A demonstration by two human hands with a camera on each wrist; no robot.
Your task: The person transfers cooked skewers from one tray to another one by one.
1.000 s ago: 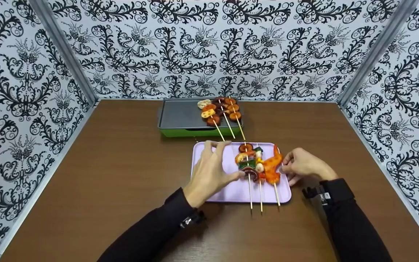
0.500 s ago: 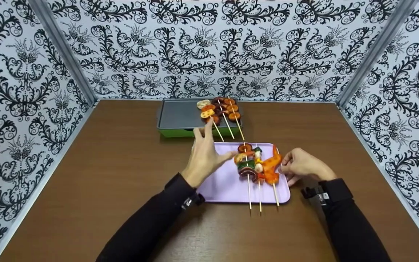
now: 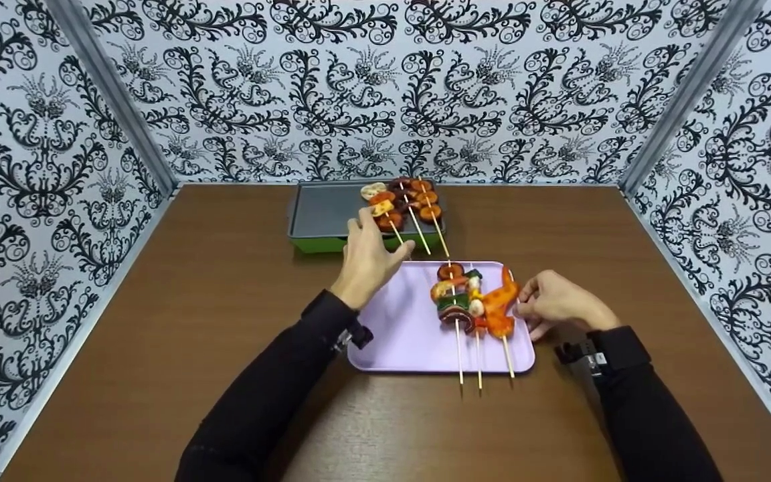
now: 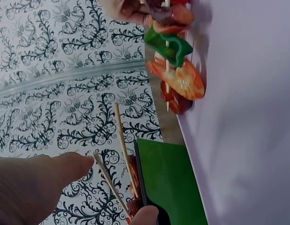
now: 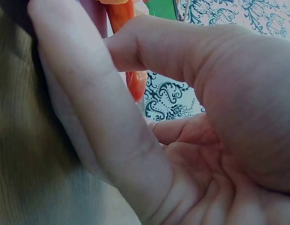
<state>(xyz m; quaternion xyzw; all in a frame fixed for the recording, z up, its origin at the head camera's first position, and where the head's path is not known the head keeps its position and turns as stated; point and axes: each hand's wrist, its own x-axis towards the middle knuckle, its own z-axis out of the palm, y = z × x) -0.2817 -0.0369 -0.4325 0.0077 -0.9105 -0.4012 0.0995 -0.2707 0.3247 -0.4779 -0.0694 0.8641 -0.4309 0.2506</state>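
Observation:
My left hand [image 3: 364, 264] reaches over the front edge of the toy grill [image 3: 332, 211], thumb and fingers spread apart. Its fingertips are close to the leftmost grill skewer [image 3: 389, 219], which bears pale, orange and brown slices. In the left wrist view, bare skewer sticks [image 4: 107, 180] show between the thumb [image 4: 72, 168] and a fingertip. My right hand [image 3: 563, 301] pinches the right edge of the lilac tray [image 3: 395, 335]. Lying on that tray are a shrimp-and-green-pepper skewer [image 3: 453, 302], a mixed vegetable skewer [image 3: 476, 308] and an orange chicken wing skewer [image 3: 500, 311].
Two more skewers, one with dark pieces [image 3: 404, 194] and one with round orange slices [image 3: 429, 201], lie on the grill's right half. Their sticks jut over its green front towards the tray. Patterned walls [image 3: 372, 87] enclose the brown table [image 3: 238, 301] at the back and sides.
My left hand has moved from above the tray's left half, away from the shrimp skewer, forward to the grill's front edge. The right hand keeps its place at the tray.

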